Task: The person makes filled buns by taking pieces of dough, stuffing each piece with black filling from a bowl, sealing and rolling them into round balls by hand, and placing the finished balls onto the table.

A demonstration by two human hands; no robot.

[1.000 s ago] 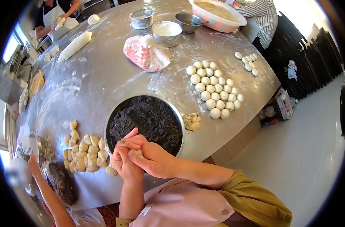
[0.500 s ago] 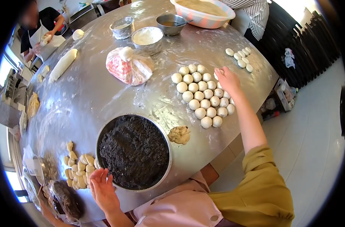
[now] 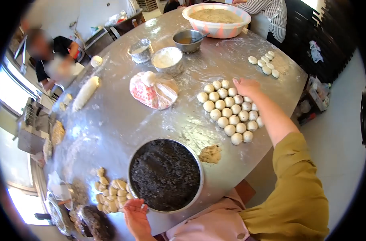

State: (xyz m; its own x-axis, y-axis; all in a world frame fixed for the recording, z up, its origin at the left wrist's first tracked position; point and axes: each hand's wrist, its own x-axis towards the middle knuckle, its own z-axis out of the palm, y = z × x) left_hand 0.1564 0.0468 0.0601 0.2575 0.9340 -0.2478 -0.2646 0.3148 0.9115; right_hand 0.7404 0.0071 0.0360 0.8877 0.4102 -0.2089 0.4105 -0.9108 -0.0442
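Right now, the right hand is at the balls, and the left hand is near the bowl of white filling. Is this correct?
Not quite: in the head view, the filling is black. The right hand is at the balls, and the left hand is near the bowl.

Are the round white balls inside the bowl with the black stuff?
No, the white balls sit on the metal table, to the right of the bowl and farther back.
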